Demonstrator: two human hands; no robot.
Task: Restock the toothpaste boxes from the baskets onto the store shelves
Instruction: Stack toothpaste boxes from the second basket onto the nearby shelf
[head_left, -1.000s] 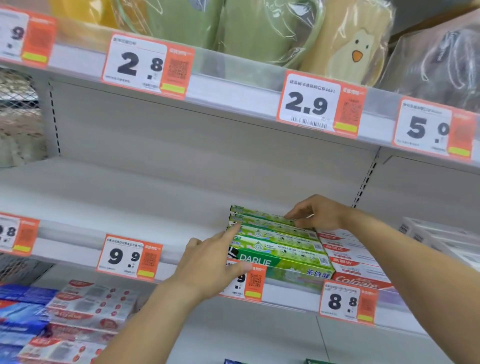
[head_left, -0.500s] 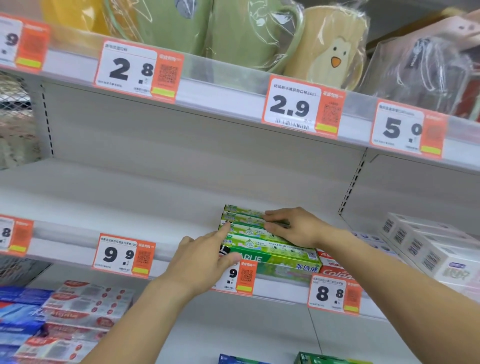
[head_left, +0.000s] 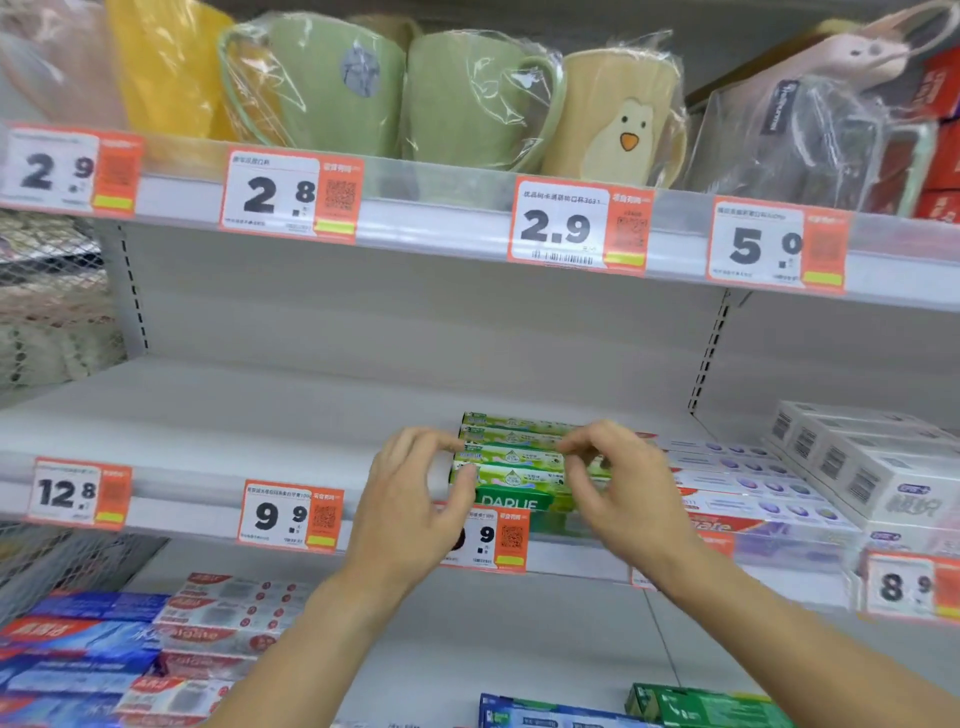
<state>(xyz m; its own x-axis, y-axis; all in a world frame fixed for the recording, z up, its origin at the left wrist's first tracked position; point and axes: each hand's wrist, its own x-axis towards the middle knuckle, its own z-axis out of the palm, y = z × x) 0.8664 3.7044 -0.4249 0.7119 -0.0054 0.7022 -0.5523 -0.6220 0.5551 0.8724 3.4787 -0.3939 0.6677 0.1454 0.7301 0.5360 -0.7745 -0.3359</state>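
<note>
The green Darlie toothpaste boxes (head_left: 511, 457) are lying in a row on the middle shelf (head_left: 218, 415), their long sides running left to right, with the front box showing its brand name at the shelf edge. The row is sitting just beside the red-and-white Colgate boxes (head_left: 748, 493) on its right.

The left hand (head_left: 415, 509) is hovering in front of the left end of the row. Its fingers are loosely curled and holding nothing; the thumb tip is close to the front box, but contact cannot be confirmed. One second ago this hand was pressing flat against the left ends of the boxes.

The right hand (head_left: 618, 488) is hovering in front of the right part of the row, fingers loosely curled with a narrow gap between thumb and forefinger, holding nothing. Half a second ago it was lying palm-down on top of the rear boxes; it is now lifted off them and drawn toward the shelf front.

The green row is occupying the same position as in the earlier views. The camera is sitting nearer and slightly lower than before, so the price tags (head_left: 291, 517) are appearing larger.

Wrapped green mugs (head_left: 467, 98) are standing on the upper shelf. White boxes (head_left: 857, 462) are stacked at the far right of the middle shelf. More toothpaste boxes (head_left: 130, 654) are lying on the lower shelf at left.
</note>
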